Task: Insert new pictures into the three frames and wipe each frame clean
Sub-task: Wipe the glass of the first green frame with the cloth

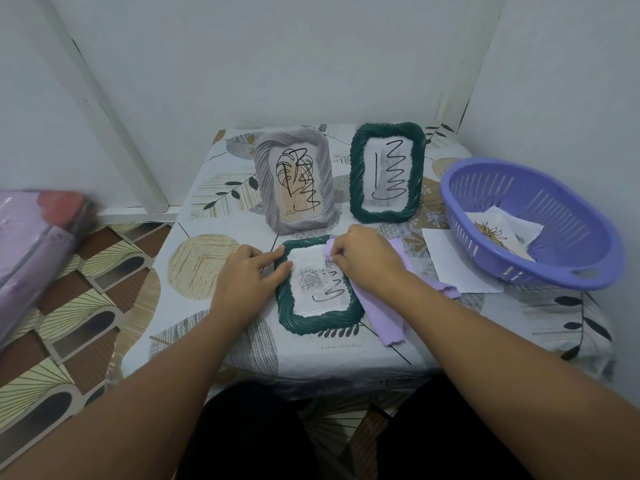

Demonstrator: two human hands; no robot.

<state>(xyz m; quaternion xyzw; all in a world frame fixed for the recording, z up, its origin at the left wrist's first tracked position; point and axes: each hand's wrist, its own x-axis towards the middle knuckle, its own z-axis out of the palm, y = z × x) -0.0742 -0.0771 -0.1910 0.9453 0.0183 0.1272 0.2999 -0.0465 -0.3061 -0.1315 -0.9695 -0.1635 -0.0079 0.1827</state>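
Note:
A dark green frame (317, 320) lies flat near the table's front, holding a grey rose picture with black scribbles on its glass. My left hand (247, 275) rests on the frame's left edge with fingers extended. My right hand (363, 261) pinches a lilac cloth (384, 317) against the upper part of the glass. Behind stand a grey-lilac frame (294, 180) with a leaf picture and a second dark green frame (388, 173), both scribbled on.
A purple plastic basket (540, 188) at the right holds paper pictures (502, 230). A white sheet (450, 258) lies partly under it. The table (194, 271) has a patterned cover. Walls close in behind and right. A blurred purple object (31, 244) is at left.

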